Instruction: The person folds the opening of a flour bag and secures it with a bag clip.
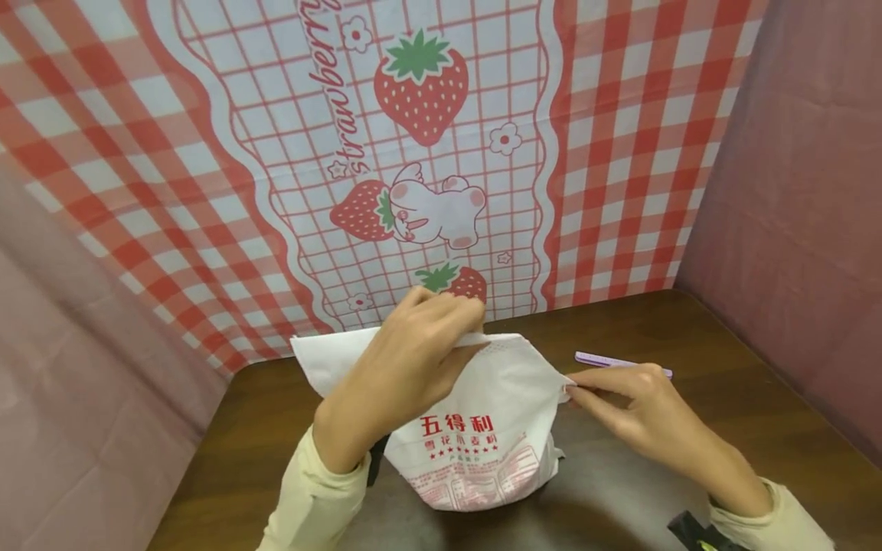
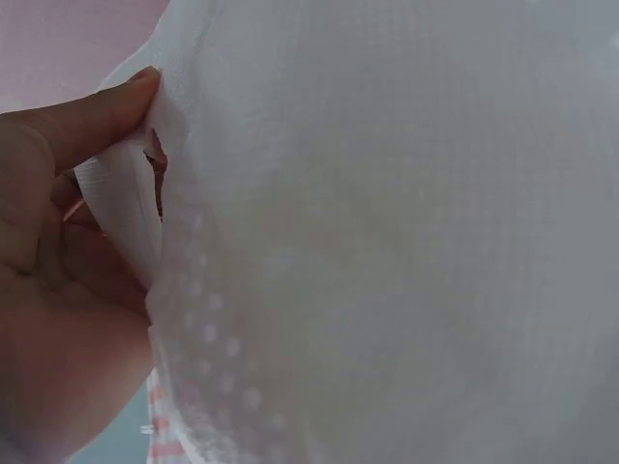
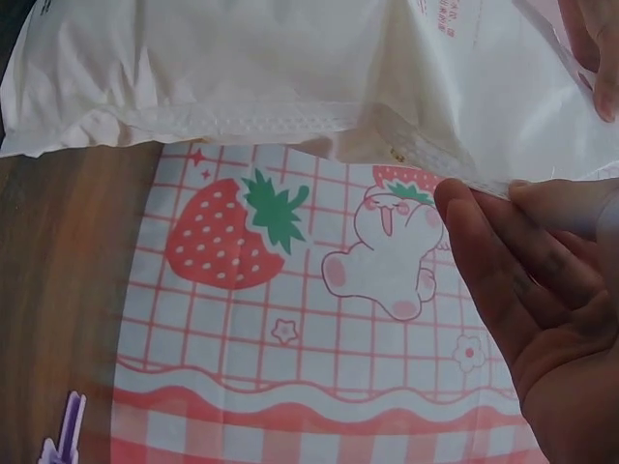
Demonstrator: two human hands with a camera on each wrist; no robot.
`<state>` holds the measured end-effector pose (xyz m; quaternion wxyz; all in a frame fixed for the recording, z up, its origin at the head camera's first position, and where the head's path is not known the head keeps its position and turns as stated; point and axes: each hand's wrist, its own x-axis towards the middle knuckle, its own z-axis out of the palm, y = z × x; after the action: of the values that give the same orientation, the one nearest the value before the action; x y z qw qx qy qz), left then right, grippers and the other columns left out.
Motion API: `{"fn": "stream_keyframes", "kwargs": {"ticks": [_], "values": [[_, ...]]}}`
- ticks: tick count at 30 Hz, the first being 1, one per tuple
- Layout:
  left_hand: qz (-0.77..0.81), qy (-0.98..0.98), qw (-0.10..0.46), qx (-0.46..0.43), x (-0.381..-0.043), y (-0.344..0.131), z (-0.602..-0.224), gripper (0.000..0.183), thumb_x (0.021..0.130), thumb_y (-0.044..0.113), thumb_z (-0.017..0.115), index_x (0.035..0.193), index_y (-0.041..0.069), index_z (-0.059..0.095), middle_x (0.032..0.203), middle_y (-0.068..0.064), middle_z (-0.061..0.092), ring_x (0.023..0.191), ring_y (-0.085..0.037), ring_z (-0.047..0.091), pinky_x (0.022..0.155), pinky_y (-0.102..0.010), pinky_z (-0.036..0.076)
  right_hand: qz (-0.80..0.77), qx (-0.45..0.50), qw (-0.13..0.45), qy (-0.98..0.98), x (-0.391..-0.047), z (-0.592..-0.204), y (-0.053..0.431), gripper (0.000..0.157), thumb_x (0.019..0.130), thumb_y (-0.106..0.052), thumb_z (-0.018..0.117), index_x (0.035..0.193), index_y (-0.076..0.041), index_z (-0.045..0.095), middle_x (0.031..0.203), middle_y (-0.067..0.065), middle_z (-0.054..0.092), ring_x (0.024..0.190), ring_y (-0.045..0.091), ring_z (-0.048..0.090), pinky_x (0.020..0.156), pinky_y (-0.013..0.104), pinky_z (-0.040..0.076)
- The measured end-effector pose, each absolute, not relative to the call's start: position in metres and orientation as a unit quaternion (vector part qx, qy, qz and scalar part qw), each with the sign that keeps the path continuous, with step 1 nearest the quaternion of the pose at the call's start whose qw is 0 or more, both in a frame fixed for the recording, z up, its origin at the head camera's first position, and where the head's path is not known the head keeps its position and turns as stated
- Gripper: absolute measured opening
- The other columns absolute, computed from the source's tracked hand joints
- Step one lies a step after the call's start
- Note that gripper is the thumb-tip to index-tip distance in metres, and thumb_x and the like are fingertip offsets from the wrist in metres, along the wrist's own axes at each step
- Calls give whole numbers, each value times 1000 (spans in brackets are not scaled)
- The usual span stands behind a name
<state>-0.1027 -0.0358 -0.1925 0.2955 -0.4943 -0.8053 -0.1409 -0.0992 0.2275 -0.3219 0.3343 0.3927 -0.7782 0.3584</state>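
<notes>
A white flour bag (image 1: pixel 496 390) with red printed characters stands upright on the table in the head view. At its top edge my left hand (image 1: pixel 406 356) grips the material, fingers bent over the rim. My right hand (image 1: pixel 648 405) pinches the bag's right upper corner between thumb and fingertips. Close up in the left wrist view, the left thumb (image 2: pixel 131 106) presses on the white material beside a small dark gap. From the right wrist view, the bag's perforated edge strip (image 3: pixel 319 118) runs toward the pinching fingers (image 3: pixel 484 232). The bag's inside is hidden.
A slim purple stick-like tool (image 1: pixel 599 358) lies on the dark wooden table (image 1: pixel 227 451), behind the right hand. Behind the table hangs a red-and-white checked cloth (image 1: pixel 620 153) with strawberry prints. Pink curtains (image 1: pixel 792 191) close off both sides.
</notes>
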Motion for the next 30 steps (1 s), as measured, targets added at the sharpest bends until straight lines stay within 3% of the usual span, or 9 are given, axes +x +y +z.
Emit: {"fn": "stream_keyframes", "kwargs": {"ticks": [6, 12, 17, 21, 30], "values": [[-115, -827, 299, -461, -93, -41, -193, 3, 87, 11, 52, 86, 14, 50, 71, 7, 47, 69, -7, 45, 66, -23, 32, 365, 391, 335, -776, -99, -324, 223, 35, 61, 8, 73, 89, -12, 70, 83, -5, 67, 80, 5, 62, 73, 11, 46], [-67, -840, 320, -434, -86, -45, -196, 21, 87, 6, 46, 103, 15, 58, 64, 7, 55, 61, -8, 52, 64, -25, 37, 365, 396, 318, -780, -99, -322, 214, 37, 65, 2, 74, 98, -15, 66, 88, -8, 65, 75, 1, 57, 67, 13, 44], [-76, -821, 335, -456, -87, -47, -199, 21, 83, 1, 54, 97, 13, 65, 82, 6, 67, 67, -5, 57, 62, -22, 37, 369, 408, 332, -766, -102, -325, 211, 35, 63, 5, 74, 91, -13, 68, 82, -7, 64, 71, 1, 54, 63, 12, 42], [-85, -805, 345, -475, -89, -46, -199, 30, 79, -3, 55, 101, 13, 66, 93, 6, 68, 75, -3, 60, 62, -20, 37, 373, 408, 350, -756, -105, -329, 213, 30, 63, 6, 74, 87, -11, 70, 80, -5, 65, 72, 3, 57, 64, 13, 43], [-100, -768, 402, -489, -91, -47, -205, 24, 81, -2, 55, 97, 11, 68, 93, 5, 68, 80, -4, 62, 63, -21, 40, 366, 425, 363, -744, -107, -328, 214, 14, 75, -5, 70, 89, -7, 70, 78, -4, 64, 69, 3, 56, 61, 12, 42]]}}
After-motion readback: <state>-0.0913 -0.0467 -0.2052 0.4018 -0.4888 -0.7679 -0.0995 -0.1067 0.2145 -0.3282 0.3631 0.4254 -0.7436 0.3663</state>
